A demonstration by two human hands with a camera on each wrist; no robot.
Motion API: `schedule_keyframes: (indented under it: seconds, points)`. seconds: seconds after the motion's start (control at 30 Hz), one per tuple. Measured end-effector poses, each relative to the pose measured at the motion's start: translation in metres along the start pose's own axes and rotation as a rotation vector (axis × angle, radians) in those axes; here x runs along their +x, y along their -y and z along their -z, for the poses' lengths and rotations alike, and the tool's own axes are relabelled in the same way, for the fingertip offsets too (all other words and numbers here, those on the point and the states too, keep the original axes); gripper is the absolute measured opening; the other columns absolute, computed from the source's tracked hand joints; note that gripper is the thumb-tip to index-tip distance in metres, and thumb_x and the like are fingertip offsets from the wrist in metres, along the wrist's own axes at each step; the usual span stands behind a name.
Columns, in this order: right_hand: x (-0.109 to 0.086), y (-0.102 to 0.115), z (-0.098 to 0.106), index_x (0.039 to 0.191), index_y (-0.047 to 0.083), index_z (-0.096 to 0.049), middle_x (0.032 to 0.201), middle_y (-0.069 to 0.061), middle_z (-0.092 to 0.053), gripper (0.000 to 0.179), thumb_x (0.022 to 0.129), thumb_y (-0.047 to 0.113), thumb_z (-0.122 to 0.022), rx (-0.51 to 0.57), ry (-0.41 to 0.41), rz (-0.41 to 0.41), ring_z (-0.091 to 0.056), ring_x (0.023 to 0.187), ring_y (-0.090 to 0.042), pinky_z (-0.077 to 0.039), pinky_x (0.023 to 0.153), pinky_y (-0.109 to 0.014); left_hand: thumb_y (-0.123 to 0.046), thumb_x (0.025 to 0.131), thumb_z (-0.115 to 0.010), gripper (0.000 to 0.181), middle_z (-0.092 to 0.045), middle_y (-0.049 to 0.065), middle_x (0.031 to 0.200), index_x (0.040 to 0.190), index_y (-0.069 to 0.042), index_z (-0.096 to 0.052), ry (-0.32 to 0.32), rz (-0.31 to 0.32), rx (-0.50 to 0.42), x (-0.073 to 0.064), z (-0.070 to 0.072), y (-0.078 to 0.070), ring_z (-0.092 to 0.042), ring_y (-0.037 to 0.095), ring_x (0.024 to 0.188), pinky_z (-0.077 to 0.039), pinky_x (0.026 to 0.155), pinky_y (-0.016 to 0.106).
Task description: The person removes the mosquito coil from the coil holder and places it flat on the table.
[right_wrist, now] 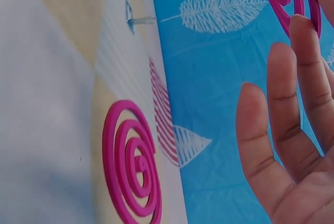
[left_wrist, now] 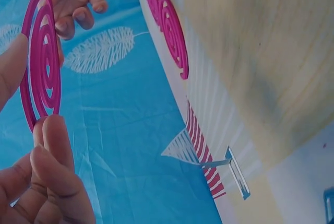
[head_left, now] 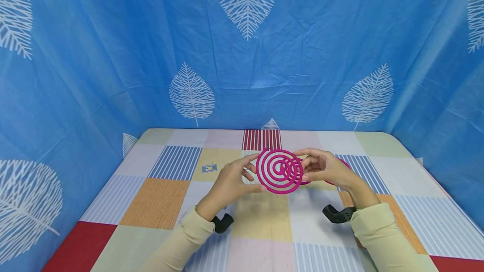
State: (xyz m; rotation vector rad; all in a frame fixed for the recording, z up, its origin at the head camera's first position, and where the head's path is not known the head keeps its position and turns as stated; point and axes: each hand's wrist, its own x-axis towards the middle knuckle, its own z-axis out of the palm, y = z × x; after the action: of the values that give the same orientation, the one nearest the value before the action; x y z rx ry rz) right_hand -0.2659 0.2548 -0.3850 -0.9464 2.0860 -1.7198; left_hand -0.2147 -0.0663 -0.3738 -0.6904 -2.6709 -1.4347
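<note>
A pink mosquito coil [head_left: 280,192] is held up above the table, its flat spiral face toward the head camera. My left hand [head_left: 234,177] grips its left edge between thumb and fingers. On the opposite edge, the thumb and index finger of my right hand [head_left: 327,167] pinch it. The right wrist view shows the other right fingers [right_wrist: 282,85] spread apart from the coil. Behind the held coil, another pink coil [right_wrist: 108,156] lies on the table. A further pink coil [head_left: 345,163] is partly hidden by my right hand.
A small metal stand with a rectangular cutout [head_left: 209,168] lies on the table, left of my left hand. The table has a patchwork-print cover [head_left: 151,202]. A blue curtain with white leaf prints [head_left: 302,74] hangs behind and at both sides.
</note>
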Motion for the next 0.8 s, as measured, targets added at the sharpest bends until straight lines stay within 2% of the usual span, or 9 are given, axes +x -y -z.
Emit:
schedule_keyframes:
  seconds: [0.17,0.3,0.37,0.43,0.53,0.6,0.8]
  points:
    - [-0.005,-0.003,0.004,0.145,-0.017,-0.049,0.104,-0.003,-0.077,0.058,0.095,-0.009,-0.076,0.002,0.007,-0.006,-0.075,0.096,-0.017,-0.062,0.09,-0.031,-0.015,0.082,-0.097,0.086,-0.071,0.006,0.107,0.157,-0.006,-0.056,0.012,0.0,0.006,0.001,-0.006,0.0,-0.071,0.02,0.091,-0.056,0.065,0.024]
    - [-0.01,-0.004,0.006,0.145,-0.019,-0.048,0.105,-0.004,-0.077,0.058,0.096,-0.008,-0.076,-0.008,0.009,-0.025,-0.073,0.095,-0.018,-0.062,0.088,-0.03,-0.017,0.082,-0.098,0.086,-0.072,0.006,0.107,0.156,-0.006,-0.057,0.018,-0.006,0.027,0.003,-0.012,0.002,-0.07,0.015,0.088,-0.058,0.067,0.027]
    - [-0.012,-0.005,0.007,0.144,-0.02,-0.047,0.104,-0.004,-0.077,0.058,0.096,-0.008,-0.076,-0.015,0.009,-0.033,-0.073,0.095,-0.018,-0.062,0.087,-0.03,-0.019,0.081,-0.098,0.086,-0.072,0.004,0.107,0.156,-0.007,-0.057,0.021,-0.005,0.038,0.003,-0.014,0.003,-0.069,0.012,0.086,-0.056,0.077,0.029]
    - [-0.014,-0.005,0.008,0.144,-0.021,-0.046,0.104,-0.003,-0.077,0.058,0.096,-0.007,-0.076,-0.023,0.009,-0.04,-0.073,0.094,-0.017,-0.062,0.086,-0.03,-0.02,0.081,-0.099,0.087,-0.071,0.002,0.106,0.156,-0.007,-0.057,0.024,-0.006,0.049,0.004,-0.017,0.003,-0.068,0.011,0.086,-0.056,0.078,0.031]
    - [-0.018,-0.006,0.01,0.144,-0.021,-0.046,0.103,-0.003,-0.077,0.059,0.096,-0.006,-0.076,-0.039,0.004,-0.05,-0.073,0.094,-0.016,-0.062,0.086,-0.029,-0.021,0.08,-0.099,0.087,-0.071,0.002,0.106,0.155,-0.007,-0.057,0.03,0.0,0.044,0.006,-0.022,0.003,-0.069,0.015,0.087,-0.056,0.076,0.029]
    - [-0.02,-0.007,0.011,0.144,-0.021,-0.045,0.102,-0.002,-0.077,0.059,0.096,-0.006,-0.076,-0.049,0.004,-0.053,-0.073,0.094,-0.015,-0.061,0.086,-0.028,-0.021,0.081,-0.099,0.086,-0.071,0.003,0.106,0.155,-0.006,-0.058,0.035,0.002,0.039,0.007,-0.025,0.003,-0.069,0.017,0.087,-0.057,0.066,0.026]
    - [-0.026,-0.011,0.015,0.147,-0.02,-0.042,0.1,-0.007,-0.077,0.063,0.096,-0.007,-0.076,-0.059,0.025,-0.045,-0.072,0.093,-0.017,-0.061,0.084,-0.029,-0.022,0.082,-0.098,0.085,-0.072,0.003,0.107,0.156,-0.008,-0.058,0.054,0.022,0.043,0.007,-0.033,0.004,-0.067,0.012,0.086,-0.055,0.065,0.025]
